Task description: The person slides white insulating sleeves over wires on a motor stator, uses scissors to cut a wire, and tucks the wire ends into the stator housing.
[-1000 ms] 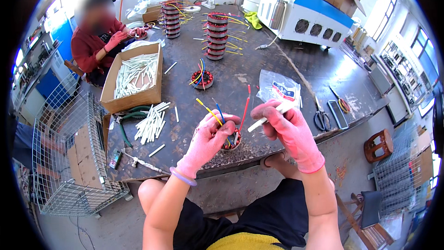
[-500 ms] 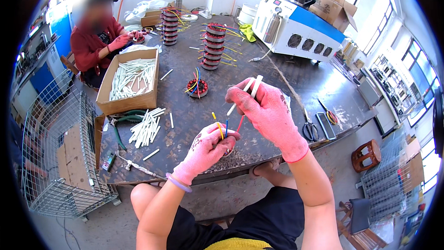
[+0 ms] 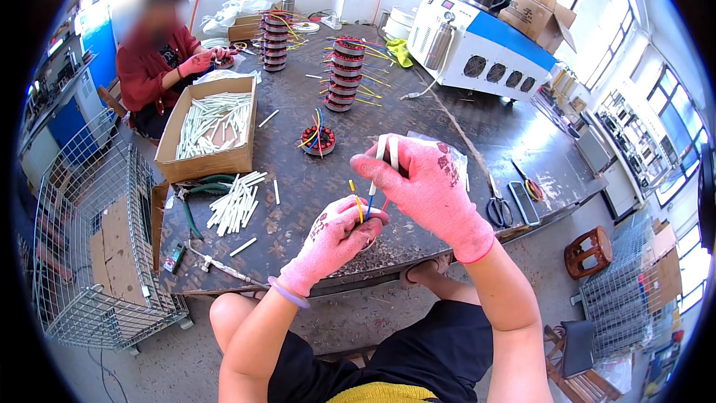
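Observation:
My left hand (image 3: 335,242), in a pink glove, is closed around a small wound stator, mostly hidden by the fingers. From its grip rise a yellow wire (image 3: 359,207), a blue wire (image 3: 370,206) and a red wire (image 3: 385,204). Just above, my gloved right hand (image 3: 432,194) pinches white sleeving tubes (image 3: 381,151). One tube stands nearly upright, its lower end at the tip of the blue wire; whether the wire is inside I cannot tell. Another stator (image 3: 318,141) with coloured wires lies beyond on the table.
Loose white tubes (image 3: 237,204) lie left, beside green-handled pliers (image 3: 209,187) and a cardboard box (image 3: 209,168) of tubes. Stacked stators (image 3: 344,78) stand farther back. Scissors (image 3: 499,209) and a phone (image 3: 524,203) are right. A co-worker (image 3: 153,67) sits far left.
My right hand has moved left and slightly down with the tubes. The tilted tube is now steeper, its lower end brought down to the blue wire. My left hand has barely moved.

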### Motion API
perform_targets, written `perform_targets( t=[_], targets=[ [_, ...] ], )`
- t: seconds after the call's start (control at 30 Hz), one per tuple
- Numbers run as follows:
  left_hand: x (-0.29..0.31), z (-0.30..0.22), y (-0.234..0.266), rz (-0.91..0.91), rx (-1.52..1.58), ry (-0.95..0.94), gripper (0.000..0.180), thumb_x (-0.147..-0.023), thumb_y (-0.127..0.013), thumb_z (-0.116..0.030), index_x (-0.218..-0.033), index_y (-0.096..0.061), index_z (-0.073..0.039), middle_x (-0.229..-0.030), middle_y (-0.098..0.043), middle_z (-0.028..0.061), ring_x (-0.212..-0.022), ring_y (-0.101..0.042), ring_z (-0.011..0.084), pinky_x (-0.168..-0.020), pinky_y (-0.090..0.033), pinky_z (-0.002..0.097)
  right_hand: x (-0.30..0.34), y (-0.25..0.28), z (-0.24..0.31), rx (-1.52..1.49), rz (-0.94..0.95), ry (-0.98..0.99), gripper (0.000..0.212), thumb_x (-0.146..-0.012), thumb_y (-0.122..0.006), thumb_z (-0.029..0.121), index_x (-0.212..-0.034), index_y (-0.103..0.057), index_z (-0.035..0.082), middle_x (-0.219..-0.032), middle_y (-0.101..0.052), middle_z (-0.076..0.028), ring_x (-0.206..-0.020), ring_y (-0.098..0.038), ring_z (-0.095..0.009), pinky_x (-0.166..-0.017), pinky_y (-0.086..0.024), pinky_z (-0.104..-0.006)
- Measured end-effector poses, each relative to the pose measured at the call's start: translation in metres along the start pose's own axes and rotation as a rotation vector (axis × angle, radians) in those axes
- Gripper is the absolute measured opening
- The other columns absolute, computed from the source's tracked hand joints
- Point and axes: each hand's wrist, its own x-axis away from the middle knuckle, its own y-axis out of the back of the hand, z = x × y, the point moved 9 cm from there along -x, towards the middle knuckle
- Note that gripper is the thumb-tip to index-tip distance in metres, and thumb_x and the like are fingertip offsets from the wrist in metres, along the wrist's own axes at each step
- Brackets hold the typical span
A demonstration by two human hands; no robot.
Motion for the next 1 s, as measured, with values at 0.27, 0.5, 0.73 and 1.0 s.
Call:
perform_targets(
  t=[0.27, 0.5, 0.73, 1.0],
  targets=[
    [0.009, 0.018, 0.008, -0.164, 0.01, -0.018, 0.014, -0.089, -0.065, -0.006, -0.101, -0.068, 0.0, -0.088, -0.063, 0.01, -0.083, -0.061, 0.024, -0.076, -0.05, 0.0315, 0.022, -0.035, -0.041, 0.011, 0.158, -0.079, 0.034, -0.092, -0.066, 0.032, -0.08, -0.054, 0.003, -0.073, -0.059, -0.018, -0.072, -0.06, -0.04, -0.06, -0.045, -0.0454],
    [0.01, 0.046, 0.011, -0.237, 0.464, 0.248, 0.024, -0.1, -0.059, -0.021, -0.114, -0.069, -0.003, -0.092, -0.059, 0.0004, -0.091, -0.057, 0.0078, -0.082, -0.047, 0.025, 0.061, -0.061, -0.07, 0.235, 0.131, -0.038, 0.024, -0.092, -0.063, 0.028, -0.084, -0.057, 0.007, -0.079, -0.063, -0.015, -0.078, -0.065, -0.036, -0.064, -0.05, -0.0437],
    [-0.012, 0.029, -0.003, 0.019, -0.056, 0.132, 0.015, -0.084, -0.066, 0.0, -0.097, -0.074, 0.001, -0.099, -0.066, 0.0087, -0.117, -0.055, 0.0232, -0.096, -0.047, 0.0364, 0.088, -0.085, -0.111, 0.188, 0.115, -0.059, 0.019, -0.091, -0.063, 0.026, -0.098, -0.057, 0.009, -0.091, -0.065, -0.013, -0.082, -0.066, -0.035, -0.067, -0.053, -0.0447],
    [-0.015, 0.042, -0.019, -0.118, 0.372, 0.246, 0.015, -0.087, -0.061, 0.001, -0.098, -0.071, 0.002, -0.099, -0.067, 0.0056, -0.09, -0.061, 0.0127, -0.08, -0.051, 0.0264, 0.1, -0.11, -0.152, 0.194, 0.158, -0.209, 0.019, -0.092, -0.061, 0.024, -0.097, -0.055, 0.007, -0.089, -0.065, -0.013, -0.085, -0.065, -0.036, -0.069, -0.052, -0.0453]
  ],
)
